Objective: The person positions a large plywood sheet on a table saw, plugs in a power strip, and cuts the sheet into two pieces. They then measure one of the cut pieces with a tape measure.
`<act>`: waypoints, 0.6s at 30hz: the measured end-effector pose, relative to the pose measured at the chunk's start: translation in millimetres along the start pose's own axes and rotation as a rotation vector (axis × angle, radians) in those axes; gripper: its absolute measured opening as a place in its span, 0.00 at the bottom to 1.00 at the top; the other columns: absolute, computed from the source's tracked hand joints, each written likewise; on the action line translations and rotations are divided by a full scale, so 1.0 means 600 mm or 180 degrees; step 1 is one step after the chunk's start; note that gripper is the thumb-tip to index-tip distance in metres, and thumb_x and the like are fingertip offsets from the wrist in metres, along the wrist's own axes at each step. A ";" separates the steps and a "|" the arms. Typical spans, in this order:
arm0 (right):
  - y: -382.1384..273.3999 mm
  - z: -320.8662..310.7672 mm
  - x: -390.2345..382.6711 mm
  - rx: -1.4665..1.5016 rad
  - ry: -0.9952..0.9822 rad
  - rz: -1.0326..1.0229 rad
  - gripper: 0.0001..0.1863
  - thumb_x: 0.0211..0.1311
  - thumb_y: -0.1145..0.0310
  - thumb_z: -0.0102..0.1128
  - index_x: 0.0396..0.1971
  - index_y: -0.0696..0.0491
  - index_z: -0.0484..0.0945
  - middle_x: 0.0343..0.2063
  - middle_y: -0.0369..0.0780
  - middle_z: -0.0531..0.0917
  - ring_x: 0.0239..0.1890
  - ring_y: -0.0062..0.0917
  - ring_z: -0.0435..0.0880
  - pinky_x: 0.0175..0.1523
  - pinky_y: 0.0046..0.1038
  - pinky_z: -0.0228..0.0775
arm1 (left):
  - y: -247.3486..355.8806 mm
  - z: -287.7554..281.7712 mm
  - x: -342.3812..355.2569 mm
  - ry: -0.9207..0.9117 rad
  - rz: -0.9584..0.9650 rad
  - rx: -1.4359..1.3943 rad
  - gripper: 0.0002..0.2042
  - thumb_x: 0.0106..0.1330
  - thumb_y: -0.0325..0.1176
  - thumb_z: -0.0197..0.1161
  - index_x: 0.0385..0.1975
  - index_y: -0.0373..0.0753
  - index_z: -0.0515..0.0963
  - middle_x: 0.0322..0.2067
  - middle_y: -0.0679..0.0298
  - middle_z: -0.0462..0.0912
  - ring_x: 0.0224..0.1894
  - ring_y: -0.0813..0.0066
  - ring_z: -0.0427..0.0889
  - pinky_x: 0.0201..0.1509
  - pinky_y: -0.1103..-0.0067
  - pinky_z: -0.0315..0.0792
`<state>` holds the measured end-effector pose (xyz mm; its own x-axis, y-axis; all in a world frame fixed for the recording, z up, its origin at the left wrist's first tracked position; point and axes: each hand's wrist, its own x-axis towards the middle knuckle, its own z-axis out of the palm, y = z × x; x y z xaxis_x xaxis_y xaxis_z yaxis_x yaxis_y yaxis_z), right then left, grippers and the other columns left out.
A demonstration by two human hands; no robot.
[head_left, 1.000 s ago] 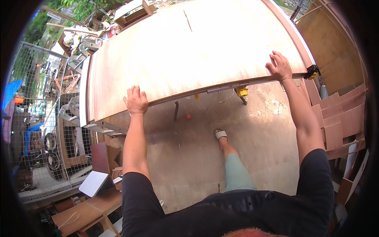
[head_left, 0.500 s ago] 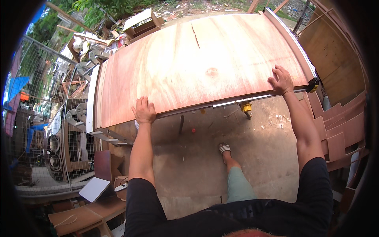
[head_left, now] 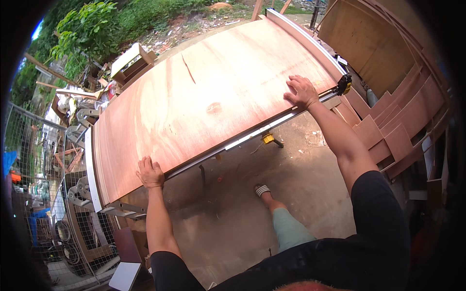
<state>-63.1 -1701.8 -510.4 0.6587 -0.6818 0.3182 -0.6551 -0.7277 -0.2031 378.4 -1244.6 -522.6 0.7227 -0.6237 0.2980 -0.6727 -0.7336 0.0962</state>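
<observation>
- A wide rectangular sheet of reddish-tan plywood lies ahead of the person, its near edge slanting up toward the right
- The bare left hand rests on that edge near the left corner, fingers slightly spread
- The bare right hand rests toward the edge's other end, fingers apart and loosely bent
- A long silver metal rail runs along the near edge, a yellow fitting with a dark stem below it
- Open grey-brown concrete floor separates sheet and person; flat reddish wood pieces crowd the right
- The sheet's supports are mostly hidden; the dark rim cuts off the wire-mesh fence at left
</observation>
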 end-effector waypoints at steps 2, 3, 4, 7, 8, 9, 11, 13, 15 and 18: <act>0.001 -0.001 -0.002 -0.0065 0.0023 0.0031 0.29 0.53 0.43 0.60 0.49 0.50 0.79 0.58 0.41 0.74 0.63 0.36 0.68 0.67 0.37 0.56 | 0.003 -0.001 0.004 -0.0035 -0.0048 0.0006 0.21 0.62 0.41 0.53 0.55 0.41 0.74 0.59 0.60 0.71 0.64 0.57 0.66 0.66 0.45 0.54; 0.004 -0.002 -0.002 -0.0062 0.0020 0.0055 0.29 0.53 0.43 0.60 0.48 0.49 0.79 0.58 0.41 0.74 0.63 0.36 0.68 0.67 0.36 0.56 | 0.003 0.003 0.006 -0.0028 -0.0033 0.0016 0.21 0.62 0.41 0.53 0.55 0.41 0.74 0.59 0.60 0.71 0.64 0.57 0.66 0.66 0.45 0.53; 0.002 -0.002 -0.002 -0.0045 0.0009 0.0060 0.29 0.53 0.43 0.60 0.48 0.49 0.79 0.58 0.41 0.75 0.63 0.35 0.68 0.67 0.36 0.56 | 0.002 0.004 0.006 -0.0023 -0.0038 0.0039 0.21 0.63 0.41 0.53 0.55 0.41 0.74 0.59 0.60 0.71 0.64 0.57 0.66 0.66 0.46 0.53; 0.000 -0.004 -0.001 -0.0010 0.0019 0.0054 0.28 0.52 0.43 0.61 0.46 0.48 0.80 0.57 0.40 0.75 0.63 0.33 0.68 0.66 0.35 0.57 | -0.003 0.010 0.008 -0.0018 -0.0033 0.0071 0.22 0.63 0.41 0.52 0.55 0.41 0.74 0.59 0.61 0.70 0.63 0.58 0.67 0.66 0.47 0.53; -0.003 -0.007 0.001 0.0040 0.0011 0.0041 0.28 0.52 0.43 0.61 0.46 0.48 0.80 0.57 0.40 0.75 0.62 0.32 0.69 0.66 0.34 0.57 | -0.008 0.012 0.008 0.0002 -0.0022 0.0077 0.22 0.63 0.42 0.52 0.55 0.41 0.74 0.59 0.60 0.71 0.63 0.58 0.68 0.66 0.48 0.54; -0.005 -0.009 0.003 0.0092 0.0001 0.0025 0.28 0.52 0.43 0.61 0.45 0.48 0.80 0.56 0.40 0.75 0.62 0.32 0.69 0.66 0.34 0.57 | -0.012 0.014 0.008 0.0021 -0.0013 0.0083 0.22 0.63 0.42 0.52 0.55 0.41 0.74 0.59 0.60 0.71 0.62 0.58 0.68 0.65 0.48 0.54; 0.001 -0.003 0.002 0.0094 0.0111 -0.0026 0.28 0.51 0.43 0.62 0.45 0.48 0.81 0.56 0.39 0.76 0.61 0.31 0.69 0.65 0.34 0.57 | -0.006 0.013 0.009 0.0099 0.0036 0.0136 0.20 0.63 0.41 0.53 0.54 0.41 0.74 0.58 0.60 0.72 0.60 0.60 0.71 0.63 0.50 0.57; 0.004 0.002 0.000 0.0068 0.0219 -0.0056 0.28 0.50 0.43 0.63 0.44 0.48 0.81 0.55 0.39 0.76 0.60 0.31 0.70 0.65 0.33 0.58 | -0.004 0.015 0.010 0.0143 0.0063 0.0185 0.19 0.64 0.40 0.53 0.54 0.42 0.74 0.57 0.61 0.72 0.59 0.61 0.72 0.62 0.50 0.58; 0.006 0.007 -0.001 0.0011 0.0327 -0.0059 0.28 0.49 0.43 0.63 0.44 0.48 0.81 0.54 0.39 0.76 0.60 0.31 0.71 0.64 0.33 0.58 | -0.008 0.018 0.012 0.0152 0.0075 0.0231 0.19 0.64 0.40 0.53 0.53 0.42 0.74 0.57 0.61 0.72 0.59 0.61 0.72 0.63 0.50 0.58; 0.002 0.003 0.002 0.0085 0.0240 -0.0031 0.28 0.49 0.43 0.63 0.44 0.48 0.81 0.54 0.39 0.77 0.59 0.30 0.71 0.64 0.33 0.58 | -0.012 0.020 0.013 0.0061 0.0014 0.0021 0.21 0.63 0.42 0.53 0.54 0.41 0.74 0.57 0.59 0.72 0.61 0.59 0.70 0.64 0.47 0.55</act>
<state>-62.4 -1703.8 -512.0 0.6346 -0.6678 0.3891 -0.6381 -0.7367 -0.2239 390.6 -1247.5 -532.4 0.7165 -0.6216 0.3165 -0.6747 -0.7327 0.0885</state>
